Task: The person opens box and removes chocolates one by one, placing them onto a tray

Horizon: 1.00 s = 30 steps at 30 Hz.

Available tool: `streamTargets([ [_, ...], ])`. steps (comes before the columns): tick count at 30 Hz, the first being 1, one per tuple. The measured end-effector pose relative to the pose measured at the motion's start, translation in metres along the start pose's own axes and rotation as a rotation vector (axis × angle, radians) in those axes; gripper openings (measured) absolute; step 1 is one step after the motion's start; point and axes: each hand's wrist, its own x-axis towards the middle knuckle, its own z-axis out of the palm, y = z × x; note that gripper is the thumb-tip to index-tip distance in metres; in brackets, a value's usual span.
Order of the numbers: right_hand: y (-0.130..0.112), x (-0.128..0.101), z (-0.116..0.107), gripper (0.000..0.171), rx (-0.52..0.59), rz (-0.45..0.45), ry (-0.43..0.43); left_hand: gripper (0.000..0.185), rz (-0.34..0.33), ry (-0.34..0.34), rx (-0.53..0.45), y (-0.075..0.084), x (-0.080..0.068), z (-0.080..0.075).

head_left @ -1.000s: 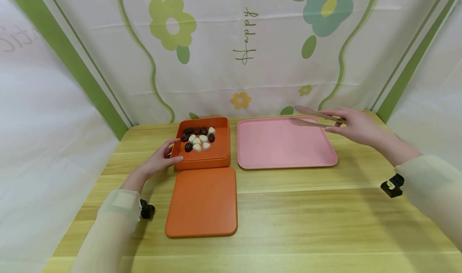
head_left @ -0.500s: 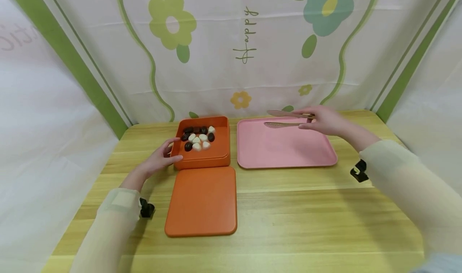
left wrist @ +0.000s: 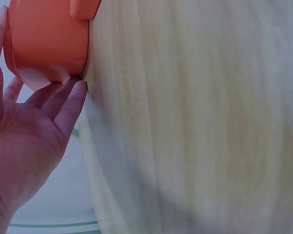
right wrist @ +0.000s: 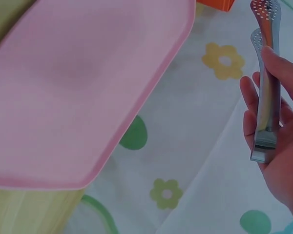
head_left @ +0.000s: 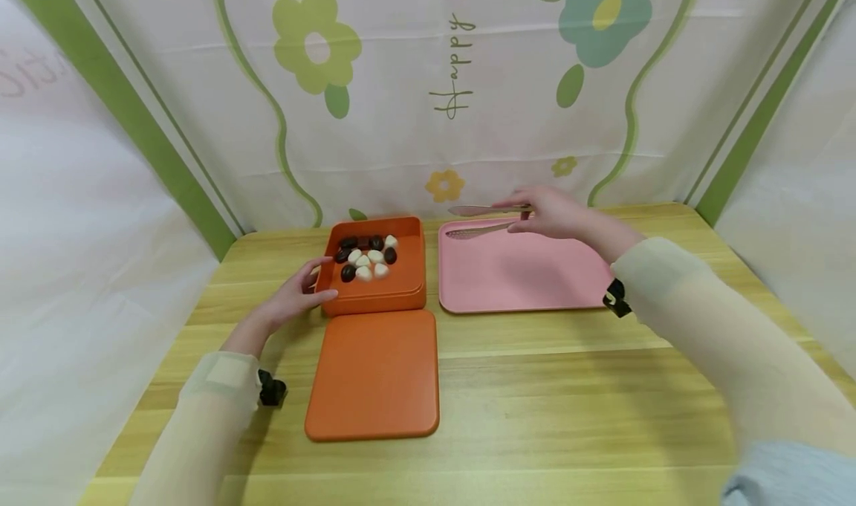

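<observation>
My right hand [head_left: 551, 212] holds metal tongs [head_left: 483, 210] above the pink tray [head_left: 568, 268]. In the right wrist view the tongs [right wrist: 268, 97] lie between thumb and fingers, their perforated heads apart with nothing between them. The heads point left, toward the orange box [head_left: 411, 287]. Inside the open box sit several dark brown pieces [head_left: 348, 273] and several white pieces [head_left: 380, 270], shaped like chocolates. My left hand [head_left: 294, 298] rests against the box's left side, thumb at the front rim. In the left wrist view its nearly straight fingers [left wrist: 71, 107] touch the orange wall.
A flat orange lid [head_left: 374, 376] lies on the wooden table [head_left: 535, 417], right in front of the box. The tray stands just right of the box, a narrow gap between them. A white floral cloth [head_left: 401, 82] hangs behind the table and along both sides.
My right hand has moved left with the tongs, from the tray's right end to over its left half. The left hand, box and lid have stayed in place.
</observation>
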Motion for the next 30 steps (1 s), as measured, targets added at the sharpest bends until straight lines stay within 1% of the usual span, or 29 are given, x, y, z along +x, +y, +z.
streamTargets([
  [2, -0.006, 0.007, 0.001, 0.046, 0.008, -0.011, -0.01, 0.075, 0.004, 0.0, 0.001, 0.0, 0.0, 0.0],
  [8, -0.019, 0.027, 0.004, 0.044, -0.022, -0.059, -0.047, 0.076, 0.002, -0.001, -0.008, 0.0, 0.0, 0.0],
  [17, -0.041, 0.044, 0.011, 0.044, -0.021, -0.111, -0.1, 0.076, -0.008, 0.006, -0.011, -0.002, 0.002, -0.001],
  [23, -0.051, 0.058, 0.023, 0.044, -0.015, -0.13, -0.135, 0.076, -0.003, -0.001, -0.009, 0.0, 0.001, 0.0],
  [28, -0.056, 0.071, 0.038, 0.041, 0.046, -0.18, -0.172, 0.076, -0.003, -0.001, -0.011, 0.0, 0.0, 0.0],
  [30, -0.058, 0.075, 0.045, 0.041, 0.061, -0.184, -0.188, 0.076, -0.005, 0.0, -0.007, -0.001, 0.001, 0.0],
])
